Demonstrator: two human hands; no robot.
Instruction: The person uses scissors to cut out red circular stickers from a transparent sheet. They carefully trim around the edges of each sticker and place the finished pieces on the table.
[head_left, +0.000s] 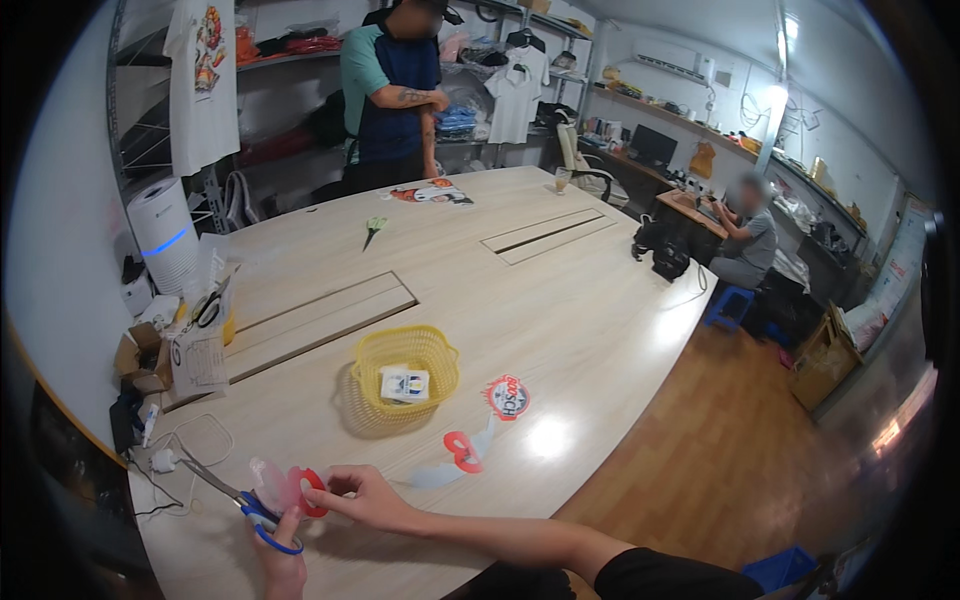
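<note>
My left hand (281, 555) holds a pair of scissors (259, 514) with blue handles, its blades apart and pointing to the upper left. Between my hands is a red cut-out piece (309, 486) with pale, translucent film (271, 484) beside it. The fingers of my right hand (367, 495) pinch the red piece at its right side. Farther right on the table lie another red cut-out (463, 452) with translucent scraps and a round red-edged sticker (508, 397) bearing writing. A yellow plastic basket (405, 341) holding small printed cards or packs (405, 385) stands beyond my hands.
Green-handled scissors (373, 229), a printed cut-out (431, 192) and a drinking glass (561, 180) are on the far table. At left are a cardboard box (142, 356), cables and a white cylindrical appliance (163, 236). One person stands across the table; another sits at a desk at right.
</note>
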